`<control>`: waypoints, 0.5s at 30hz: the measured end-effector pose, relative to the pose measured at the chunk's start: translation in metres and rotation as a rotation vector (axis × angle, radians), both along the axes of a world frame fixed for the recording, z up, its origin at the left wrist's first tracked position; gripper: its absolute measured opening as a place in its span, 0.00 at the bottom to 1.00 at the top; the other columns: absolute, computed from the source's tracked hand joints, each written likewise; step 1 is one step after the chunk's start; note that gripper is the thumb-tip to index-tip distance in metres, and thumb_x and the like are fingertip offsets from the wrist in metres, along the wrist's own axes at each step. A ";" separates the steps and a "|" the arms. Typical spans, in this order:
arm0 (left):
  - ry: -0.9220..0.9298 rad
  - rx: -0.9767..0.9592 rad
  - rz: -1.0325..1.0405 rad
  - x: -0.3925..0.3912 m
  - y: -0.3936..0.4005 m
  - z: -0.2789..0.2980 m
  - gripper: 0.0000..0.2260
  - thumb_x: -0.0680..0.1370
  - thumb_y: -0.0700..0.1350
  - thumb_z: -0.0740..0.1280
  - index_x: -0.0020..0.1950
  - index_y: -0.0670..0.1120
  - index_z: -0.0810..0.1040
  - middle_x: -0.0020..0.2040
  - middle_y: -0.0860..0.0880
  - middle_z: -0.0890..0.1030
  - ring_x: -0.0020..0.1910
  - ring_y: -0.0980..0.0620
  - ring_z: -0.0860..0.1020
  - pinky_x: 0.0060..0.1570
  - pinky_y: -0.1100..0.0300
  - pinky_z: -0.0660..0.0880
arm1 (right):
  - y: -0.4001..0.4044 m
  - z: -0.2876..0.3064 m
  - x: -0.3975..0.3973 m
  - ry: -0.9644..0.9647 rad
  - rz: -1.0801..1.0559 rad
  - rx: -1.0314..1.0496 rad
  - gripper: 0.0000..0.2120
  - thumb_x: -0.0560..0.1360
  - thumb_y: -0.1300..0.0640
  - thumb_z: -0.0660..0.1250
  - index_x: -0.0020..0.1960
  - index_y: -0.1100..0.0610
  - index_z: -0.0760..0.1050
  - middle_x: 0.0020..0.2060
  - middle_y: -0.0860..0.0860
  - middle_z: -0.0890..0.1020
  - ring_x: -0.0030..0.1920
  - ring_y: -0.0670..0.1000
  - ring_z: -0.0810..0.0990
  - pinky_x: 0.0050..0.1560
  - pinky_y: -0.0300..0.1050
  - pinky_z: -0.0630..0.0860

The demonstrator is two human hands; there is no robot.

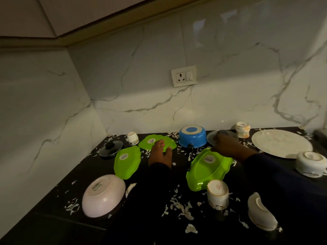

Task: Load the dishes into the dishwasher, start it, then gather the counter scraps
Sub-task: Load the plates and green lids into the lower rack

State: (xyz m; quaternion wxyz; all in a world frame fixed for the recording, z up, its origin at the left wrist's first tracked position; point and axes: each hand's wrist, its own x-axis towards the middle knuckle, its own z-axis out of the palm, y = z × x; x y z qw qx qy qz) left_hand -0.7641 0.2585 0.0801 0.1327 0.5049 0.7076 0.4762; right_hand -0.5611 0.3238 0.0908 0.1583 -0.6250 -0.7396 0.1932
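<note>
Black worktop (99, 172) in a corner of marble-look walls, littered w/ pale scraps (184, 208) – thickest near the front edge, more along the back edge.

All dishes lie upside down on the worktop. Left hand (160, 153) reaches toward the back, fingers relaxed and a bit spread, fingertips resting on the far green plate (150, 141). A 2nd green plate (126, 160) lies just left of that hand, and a 3rd, bigger green plate (209, 167) sits mid-worktop, right of it.

Right hand (228, 147) is over the steel plate (212, 137) near the back edge, back of hand to camera – can't tell if the fingers grip anything.

Blue pot (192, 137) stands inverted at the back between the far green plate & the steel plate, its black handle pointing forward. Glass lid (111, 148) toward the back left corner, small cup (132, 138) just behind it. Pink bowl (104, 195) front left. Cup (217, 193) touches the big green plate's front rim; white bowl (261, 213) front right. Large white plate (282, 143), another cup (242, 129) and a handled bowl (309, 163) occupy the right side. Wall socket (184, 76) above.
</note>
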 end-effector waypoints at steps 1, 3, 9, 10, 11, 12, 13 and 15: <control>0.004 -0.003 0.008 -0.003 0.003 0.000 0.17 0.77 0.42 0.64 0.65 0.41 0.70 0.63 0.44 0.74 0.61 0.47 0.74 0.58 0.59 0.69 | 0.003 0.003 -0.002 -0.011 0.011 0.016 0.17 0.75 0.57 0.66 0.61 0.65 0.72 0.58 0.59 0.77 0.59 0.57 0.75 0.49 0.40 0.68; 0.004 -0.005 0.014 -0.007 0.009 -0.002 0.17 0.76 0.41 0.64 0.65 0.41 0.71 0.63 0.43 0.75 0.60 0.47 0.74 0.57 0.60 0.69 | 0.013 0.003 0.003 -0.018 0.026 0.022 0.15 0.75 0.57 0.65 0.58 0.64 0.75 0.55 0.58 0.79 0.58 0.58 0.77 0.48 0.41 0.69; 0.018 -0.058 0.032 -0.010 0.022 -0.013 0.17 0.76 0.40 0.65 0.64 0.40 0.71 0.62 0.42 0.75 0.61 0.44 0.74 0.63 0.53 0.70 | 0.021 0.001 0.035 0.005 -0.001 0.014 0.17 0.75 0.58 0.64 0.61 0.64 0.74 0.58 0.60 0.78 0.58 0.58 0.77 0.60 0.48 0.72; 0.016 -0.060 0.031 -0.008 0.025 -0.016 0.17 0.75 0.39 0.65 0.64 0.40 0.71 0.62 0.41 0.76 0.60 0.43 0.74 0.63 0.51 0.70 | 0.016 0.002 0.040 0.006 -0.016 0.014 0.17 0.76 0.60 0.64 0.63 0.65 0.72 0.60 0.60 0.77 0.59 0.59 0.76 0.60 0.47 0.70; 0.010 -0.061 0.027 -0.006 0.027 -0.020 0.17 0.75 0.39 0.65 0.63 0.39 0.72 0.61 0.40 0.76 0.60 0.42 0.75 0.63 0.50 0.70 | 0.012 0.003 0.041 0.005 -0.024 0.020 0.17 0.76 0.62 0.63 0.64 0.65 0.70 0.61 0.60 0.76 0.61 0.59 0.74 0.60 0.45 0.68; 0.007 -0.070 0.016 -0.002 0.029 -0.025 0.17 0.74 0.38 0.66 0.63 0.38 0.72 0.60 0.39 0.76 0.60 0.41 0.75 0.62 0.50 0.70 | 0.007 0.001 0.045 0.001 -0.029 0.017 0.18 0.76 0.64 0.63 0.65 0.65 0.69 0.62 0.61 0.75 0.63 0.59 0.73 0.59 0.43 0.67; 0.008 -0.089 0.009 0.002 0.030 -0.029 0.17 0.74 0.38 0.66 0.63 0.37 0.72 0.60 0.38 0.76 0.59 0.40 0.75 0.62 0.50 0.70 | 0.004 -0.003 0.048 -0.002 -0.020 0.010 0.18 0.76 0.65 0.63 0.65 0.65 0.70 0.62 0.61 0.75 0.63 0.59 0.73 0.59 0.43 0.67; 0.007 -0.113 -0.017 0.011 0.036 -0.036 0.17 0.74 0.37 0.66 0.63 0.36 0.71 0.60 0.37 0.75 0.59 0.39 0.74 0.61 0.49 0.70 | 0.004 -0.012 0.061 -0.037 -0.012 -0.033 0.15 0.76 0.63 0.63 0.62 0.65 0.73 0.60 0.60 0.77 0.61 0.59 0.75 0.58 0.45 0.70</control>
